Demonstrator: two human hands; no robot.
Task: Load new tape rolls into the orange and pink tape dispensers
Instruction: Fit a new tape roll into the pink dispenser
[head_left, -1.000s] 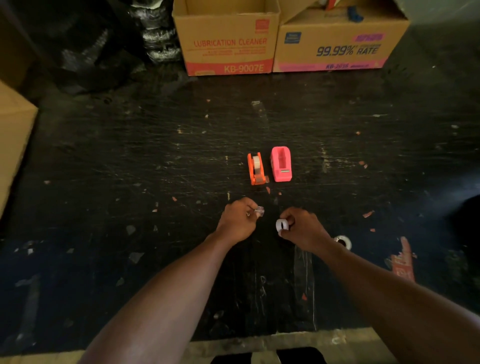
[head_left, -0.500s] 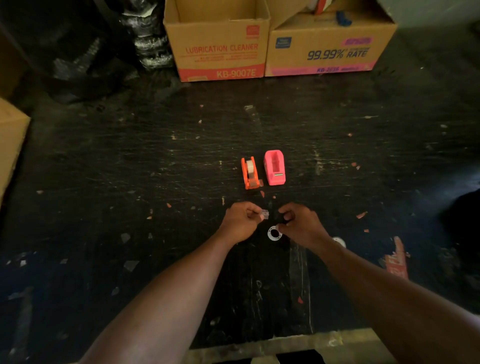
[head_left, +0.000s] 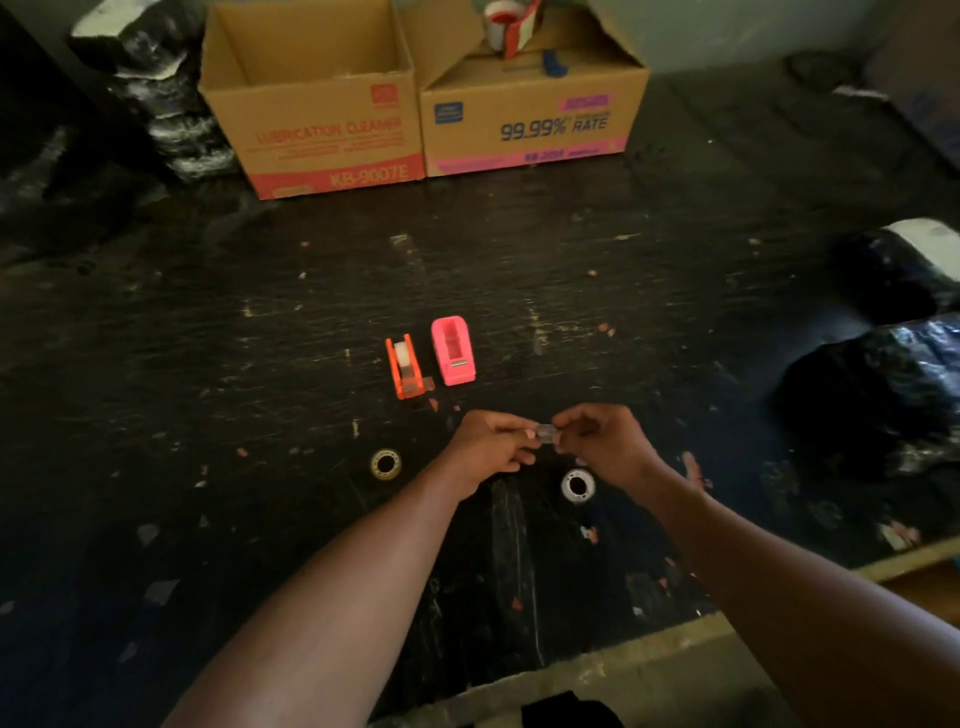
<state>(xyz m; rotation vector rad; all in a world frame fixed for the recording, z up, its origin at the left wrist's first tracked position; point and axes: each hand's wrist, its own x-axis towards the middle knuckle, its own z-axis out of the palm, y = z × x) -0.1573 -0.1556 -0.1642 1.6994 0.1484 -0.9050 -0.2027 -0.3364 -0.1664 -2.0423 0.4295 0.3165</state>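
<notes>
The fingers of the left hand (head_left: 485, 449) and the right hand (head_left: 602, 441) are meeting just below the middle of the frame, both pinching narrowly on one small clear piece (head_left: 545, 432) held between them above the tabletop (head_left: 208, 364); what the piece is cannot be told. Just under the right wrist a white tape roll (head_left: 577, 486) is lying flat on the dark surface, and to the left of the left wrist a yellowish tape roll (head_left: 385, 463) is lying flat as well, apart from both hands. Above the hands, near the centre of the frame, the orange dispenser (head_left: 404, 366) is standing with a whitish roll sitting in it, and the pink dispenser (head_left: 453, 352) is standing just beside it to the right, its slot looking bare. Along the top of the frame two cardboard boxes are sitting side by side and touching: an open box (head_left: 317, 130) with red print and a box (head_left: 535, 124) with blue print.
</notes>
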